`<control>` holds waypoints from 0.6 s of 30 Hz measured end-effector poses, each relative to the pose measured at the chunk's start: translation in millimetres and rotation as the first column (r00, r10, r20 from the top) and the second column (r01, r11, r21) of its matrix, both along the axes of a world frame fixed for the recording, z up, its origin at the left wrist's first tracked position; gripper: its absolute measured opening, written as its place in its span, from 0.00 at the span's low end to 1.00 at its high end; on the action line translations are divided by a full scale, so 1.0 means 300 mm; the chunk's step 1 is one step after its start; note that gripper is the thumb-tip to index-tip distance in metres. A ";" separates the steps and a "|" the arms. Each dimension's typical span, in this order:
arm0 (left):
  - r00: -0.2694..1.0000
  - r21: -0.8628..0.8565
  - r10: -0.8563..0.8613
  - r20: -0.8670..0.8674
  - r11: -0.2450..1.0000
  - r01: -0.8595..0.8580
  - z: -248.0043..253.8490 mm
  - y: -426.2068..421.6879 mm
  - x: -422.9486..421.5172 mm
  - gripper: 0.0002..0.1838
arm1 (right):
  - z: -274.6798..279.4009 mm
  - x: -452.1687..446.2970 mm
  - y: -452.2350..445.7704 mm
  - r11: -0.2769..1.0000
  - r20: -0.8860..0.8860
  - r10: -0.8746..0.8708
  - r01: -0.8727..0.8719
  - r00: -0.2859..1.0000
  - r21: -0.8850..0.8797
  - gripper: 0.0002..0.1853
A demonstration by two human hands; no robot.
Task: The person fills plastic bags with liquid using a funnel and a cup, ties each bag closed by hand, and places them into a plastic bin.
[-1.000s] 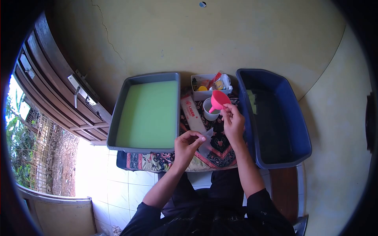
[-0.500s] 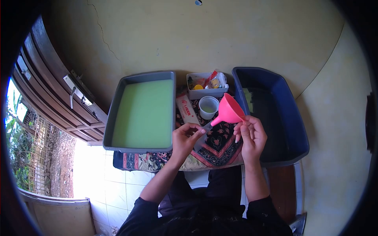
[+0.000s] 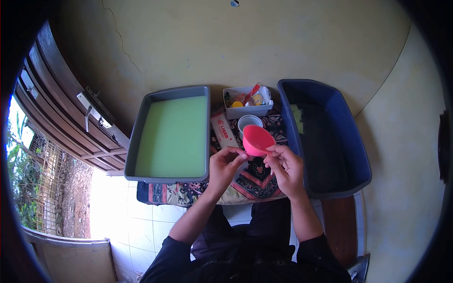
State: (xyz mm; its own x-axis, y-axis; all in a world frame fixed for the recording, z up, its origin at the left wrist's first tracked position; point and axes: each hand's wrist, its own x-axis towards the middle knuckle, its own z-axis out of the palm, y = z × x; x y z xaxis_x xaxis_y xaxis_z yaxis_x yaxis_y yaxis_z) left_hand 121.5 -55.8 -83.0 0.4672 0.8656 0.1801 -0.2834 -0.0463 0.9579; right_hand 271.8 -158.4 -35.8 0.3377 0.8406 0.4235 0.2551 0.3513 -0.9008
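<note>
Smooth pink funnel point(image 3: 260, 137), filmy clear plastic point(image 3: 239, 171).
Right fingers point(image 3: 279, 151) pinch the cone's rim, left fingers point(image 3: 230, 151) the plastic; mouth upward, long axis slanting down.

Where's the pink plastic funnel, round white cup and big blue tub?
Pink plastic funnel point(image 3: 259, 137): head view, inside its cone.
Round white cup point(image 3: 248, 120): head view, far inner wall.
Big blue tub point(image 3: 351, 139): head view, right inner wall.
</note>
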 end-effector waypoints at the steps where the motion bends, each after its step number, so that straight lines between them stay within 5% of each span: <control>1: 0.999 -0.037 -0.026 0.036 0.999 0.027 0.003 -0.002 0.000 0.08 | 0.000 -0.001 0.003 1.000 0.037 0.001 -0.001 0.999 -0.009 0.10; 8: 0.987 -0.118 -0.092 0.132 0.987 0.107 -0.013 -0.029 -0.009 0.14 | 0.024 -0.013 0.007 0.999 0.168 -0.046 0.045 0.985 0.011 0.09; 18: 0.987 -0.125 -0.153 -0.044 0.981 0.146 -0.026 -0.040 -0.064 0.18 | 0.042 -0.039 0.001 0.999 0.273 0.023 -0.032 0.962 0.029 0.09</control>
